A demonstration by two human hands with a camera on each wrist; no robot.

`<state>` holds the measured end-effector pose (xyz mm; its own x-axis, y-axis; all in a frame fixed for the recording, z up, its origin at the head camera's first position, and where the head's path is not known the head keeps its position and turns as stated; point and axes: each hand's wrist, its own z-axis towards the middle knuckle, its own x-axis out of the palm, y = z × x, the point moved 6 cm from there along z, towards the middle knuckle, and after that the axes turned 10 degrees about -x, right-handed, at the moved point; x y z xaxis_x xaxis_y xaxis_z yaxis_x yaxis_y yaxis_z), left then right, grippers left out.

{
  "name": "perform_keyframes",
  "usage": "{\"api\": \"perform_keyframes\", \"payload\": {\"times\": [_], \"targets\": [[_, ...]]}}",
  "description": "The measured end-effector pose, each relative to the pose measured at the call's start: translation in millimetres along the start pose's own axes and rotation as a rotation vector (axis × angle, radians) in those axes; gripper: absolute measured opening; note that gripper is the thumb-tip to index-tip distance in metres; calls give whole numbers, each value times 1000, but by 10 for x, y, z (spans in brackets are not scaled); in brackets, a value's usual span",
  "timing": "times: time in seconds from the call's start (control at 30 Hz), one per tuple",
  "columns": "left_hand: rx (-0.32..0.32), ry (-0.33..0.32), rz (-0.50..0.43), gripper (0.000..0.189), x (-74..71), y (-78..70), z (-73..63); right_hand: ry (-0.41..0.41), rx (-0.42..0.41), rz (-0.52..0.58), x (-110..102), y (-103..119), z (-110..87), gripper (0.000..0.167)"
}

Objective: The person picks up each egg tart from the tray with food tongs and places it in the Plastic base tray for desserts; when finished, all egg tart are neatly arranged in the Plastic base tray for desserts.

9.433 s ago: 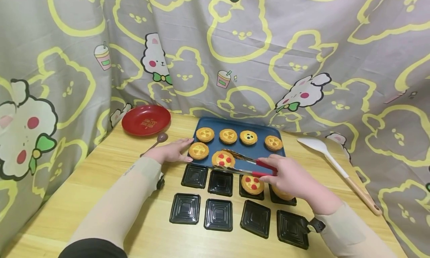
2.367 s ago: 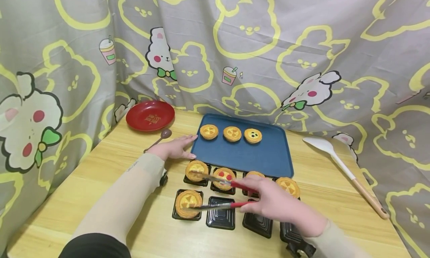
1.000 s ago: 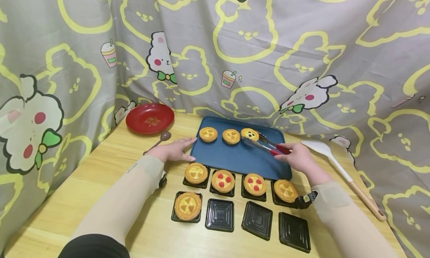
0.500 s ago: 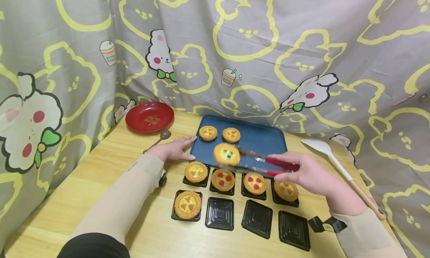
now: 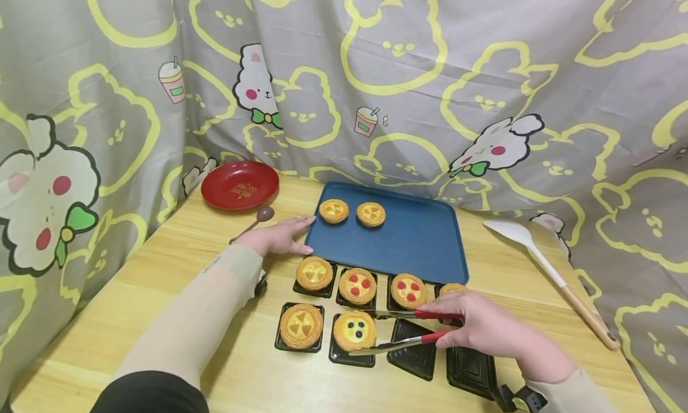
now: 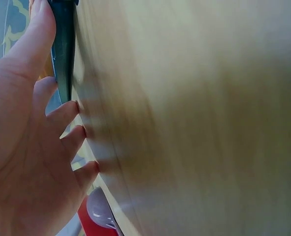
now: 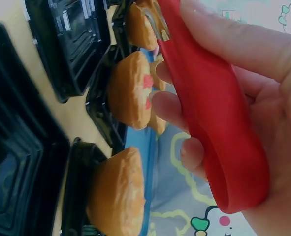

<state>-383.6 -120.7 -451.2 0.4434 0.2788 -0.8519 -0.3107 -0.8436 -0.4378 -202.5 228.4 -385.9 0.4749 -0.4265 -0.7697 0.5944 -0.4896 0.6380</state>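
My right hand (image 5: pixel 484 326) grips red-handled tongs (image 5: pixel 400 342); the red handle (image 7: pixel 209 113) fills much of the right wrist view. The tong arms stand apart on both sides of an egg tart with dark blue berries (image 5: pixel 355 331), which sits in a black square plastic tray in the front row. With fingers spread, my left hand (image 5: pixel 279 235) lies at the left edge of the blue baking tray (image 5: pixel 419 246); in the left wrist view its thumb is against the tray's side (image 6: pixel 63 54). Two tarts (image 5: pixel 334 210) are on the baking tray.
Behind are several black trays bearing tarts, two topped with red pieces (image 5: pixel 357 286). A tart (image 5: pixel 301 326) sits front left; two bare black trays (image 5: pixel 412 347) lie front right. Around stand a red plate (image 5: pixel 240 186), a brown spoon (image 5: pixel 264 214) and a white spatula (image 5: pixel 548 270).
Several tarts have gone from the baking tray to black trays. Most recently, the tongs carried the blue-berry tart from the back into the second front tray, then opened around it. The left hand stayed put.
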Motion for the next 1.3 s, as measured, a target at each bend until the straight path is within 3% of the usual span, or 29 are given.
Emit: {"api": "perform_keyframes", "payload": {"times": [0.37,0.53,0.63,0.77,1.0,1.13,1.3], "targets": [[-9,-2,5,94,-4,11,5,3,-1,-112,61,-22,-27,55],[-9,-4,-2,94,4,15,16,-8,41,-52,39,-13,-42,62],[-12,-6,-6,94,5,17,16,-65,25,12,-51,19,-40,64],[-16,-7,-3,94,1,26,15,-193,22,-5,-307,62,-9,69],[-8,-11,3,95,7,54,41,-373,119,-222,-837,-31,208,73],[-6,-11,-1,95,8,52,34,-360,260,-311,-1010,-222,407,79],[1,-9,-7,94,11,33,22,-304,386,-313,-1031,-504,679,83]]}}
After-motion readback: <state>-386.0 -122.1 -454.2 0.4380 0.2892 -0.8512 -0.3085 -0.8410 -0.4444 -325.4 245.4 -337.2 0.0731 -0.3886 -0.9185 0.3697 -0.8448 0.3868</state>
